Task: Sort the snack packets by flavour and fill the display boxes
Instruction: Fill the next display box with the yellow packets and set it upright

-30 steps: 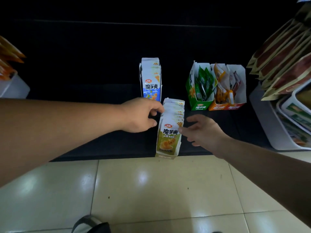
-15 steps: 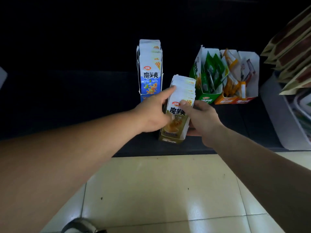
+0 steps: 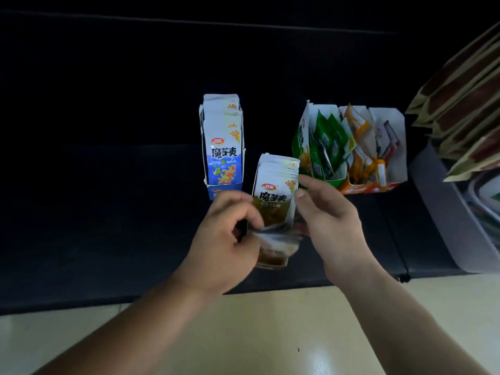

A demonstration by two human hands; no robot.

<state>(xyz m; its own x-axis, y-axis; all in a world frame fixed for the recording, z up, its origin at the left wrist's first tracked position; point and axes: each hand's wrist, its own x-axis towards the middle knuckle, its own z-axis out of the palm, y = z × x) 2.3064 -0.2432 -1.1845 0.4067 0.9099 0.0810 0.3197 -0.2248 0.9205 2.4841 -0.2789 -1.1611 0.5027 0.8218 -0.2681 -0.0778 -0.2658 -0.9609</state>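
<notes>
– Olive display box, position?
– Centre of frame, near the front edge of the black shelf, packed with upright packets. Blue display box stands just up-left of it. Green display box and orange display box sit side by side at upper right.
– Left hand, pose?
– Forearm enters from lower left. Fingers curled, pinching a blurred packet in front of the olive box's lower half.
– Right hand?
– Forearm enters from lower right. Fingers loose, half extended, closed on nothing. Thumb tip just beside the front packet's right edge; contact cannot be told.
</notes>
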